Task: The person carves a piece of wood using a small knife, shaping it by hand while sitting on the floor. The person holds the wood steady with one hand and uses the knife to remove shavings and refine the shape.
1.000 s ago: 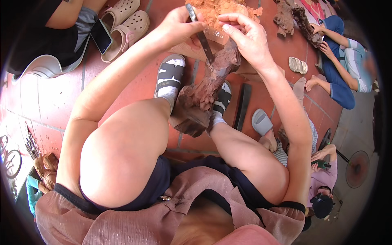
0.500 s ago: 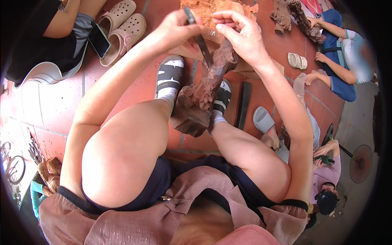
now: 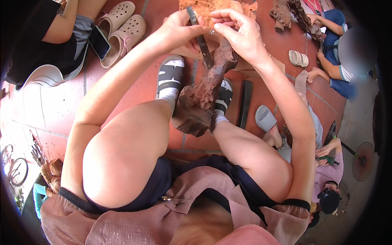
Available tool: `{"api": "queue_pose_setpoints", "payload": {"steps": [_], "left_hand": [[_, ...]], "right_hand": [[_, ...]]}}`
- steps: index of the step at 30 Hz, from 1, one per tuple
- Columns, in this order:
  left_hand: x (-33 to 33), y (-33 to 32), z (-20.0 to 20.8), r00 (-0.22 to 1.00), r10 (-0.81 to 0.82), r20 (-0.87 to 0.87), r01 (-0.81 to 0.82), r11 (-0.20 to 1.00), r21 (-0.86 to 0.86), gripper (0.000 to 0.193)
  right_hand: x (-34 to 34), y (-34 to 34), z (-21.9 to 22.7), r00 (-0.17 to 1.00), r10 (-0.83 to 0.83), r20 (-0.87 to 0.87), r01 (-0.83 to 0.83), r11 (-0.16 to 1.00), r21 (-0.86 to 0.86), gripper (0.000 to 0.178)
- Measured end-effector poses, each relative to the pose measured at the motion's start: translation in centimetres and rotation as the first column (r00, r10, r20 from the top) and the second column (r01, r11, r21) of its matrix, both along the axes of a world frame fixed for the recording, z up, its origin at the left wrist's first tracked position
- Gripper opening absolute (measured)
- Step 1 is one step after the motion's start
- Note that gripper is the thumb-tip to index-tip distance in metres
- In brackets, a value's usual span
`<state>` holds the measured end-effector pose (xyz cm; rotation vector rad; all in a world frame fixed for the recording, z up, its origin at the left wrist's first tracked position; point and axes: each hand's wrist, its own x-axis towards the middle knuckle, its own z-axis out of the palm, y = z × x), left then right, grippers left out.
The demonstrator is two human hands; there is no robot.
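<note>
A flat, dark metal bar (image 3: 203, 45) is gripped in my left hand (image 3: 179, 28), between thumb and fingers. It slants down, its lower end at the gnarled reddish-brown piece of carved wood (image 3: 202, 90) between my feet. My right hand (image 3: 243, 36) hovers by the top of that wood, its thumb and fingers curled together. Whatever they pinch, if anything, is too small to make out. Just beyond both hands lies a rough orange-brown block of wood (image 3: 228, 5), partly hidden by them. Its front face carries light markings.
A long dark bar (image 3: 244, 104) lies on the red tiles right of my right foot. Beige clogs (image 3: 122, 34) and a phone (image 3: 99, 42) are at the upper left. People sit at left and right; more brown wood (image 3: 281, 14) lies upper right, near a grey slipper (image 3: 265, 118).
My hands and the metal bar have barely moved. The whole view has shifted slightly. At the right, the seated person has leaned a little.
</note>
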<state>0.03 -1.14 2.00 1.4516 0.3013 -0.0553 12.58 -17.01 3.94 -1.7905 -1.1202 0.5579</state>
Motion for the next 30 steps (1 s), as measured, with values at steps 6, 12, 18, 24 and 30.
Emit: {"api": "queue_pose_setpoints", "payload": {"steps": [6,12,18,24,30], "left_hand": [[-0.3,1.9,-0.4,0.998,0.005,0.058,-0.005,1.000,-0.002,0.018],[0.1,2.6,-0.2,0.976,0.150,0.159,-0.168,0.980,0.108,0.013],[-0.1,2.9,2.9,0.975,0.050,0.214,-0.045,0.999,-0.028,0.013],[0.7,2.5,3.6,0.968,-0.122,0.219,0.155,0.978,-0.138,0.027],[0.7,1.0,4.1,0.981,-0.119,0.152,0.126,0.991,-0.035,0.030]], "right_hand": [[0.1,-0.1,-0.3,0.997,-0.003,-0.077,0.003,1.000,0.002,0.023],[1.4,-0.5,0.9,0.955,-0.060,-0.290,0.109,0.981,0.158,0.020],[0.2,-1.1,4.5,0.982,-0.062,-0.177,0.065,0.998,0.010,0.026],[-1.7,-0.9,4.8,0.979,0.120,0.167,-0.103,0.989,-0.105,0.023],[-2.2,-0.9,5.0,0.910,0.217,0.353,-0.146,0.965,-0.217,0.023]]}}
